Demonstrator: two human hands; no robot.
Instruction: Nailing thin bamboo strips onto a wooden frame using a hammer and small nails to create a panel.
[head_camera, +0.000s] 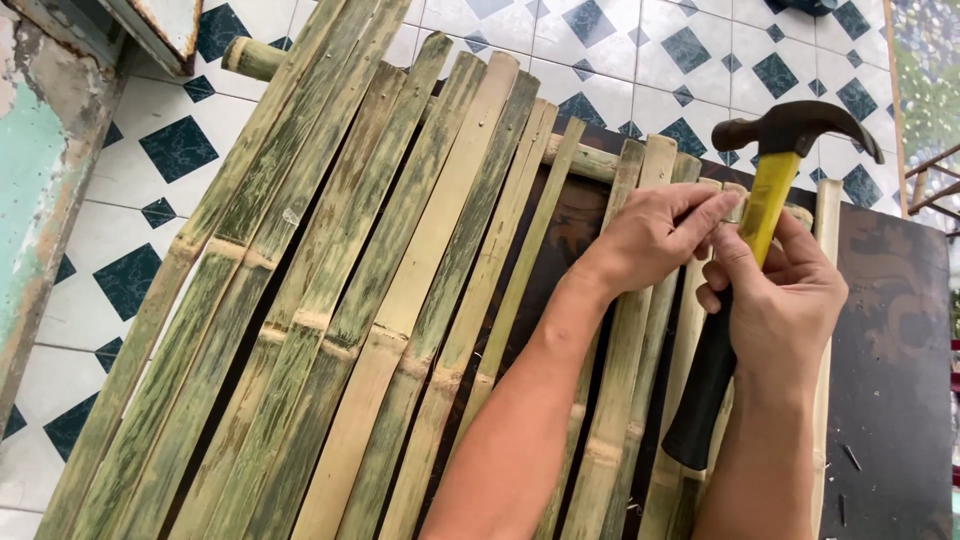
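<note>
Bamboo slats (330, 300) fan out over the tiled floor (170, 150), right ends on a dark board (890, 330). Left hand (655, 238) pinches something tiny at the slat tops beside the round crosspiece (585, 158) (too small to tell, maybe a nail). Right hand (775, 300) is clenched around the claw hammer (765, 215), choked up on its yellow shaft, head raised. Looks like the fastening step: next calls for steadying the pinched piece, then a short, controlled tap clear of the fingers.

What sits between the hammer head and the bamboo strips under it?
Only the person's own fingers. The left hand pinches something too small to see on the strips, just below the hammer, which the right hand holds.
</note>
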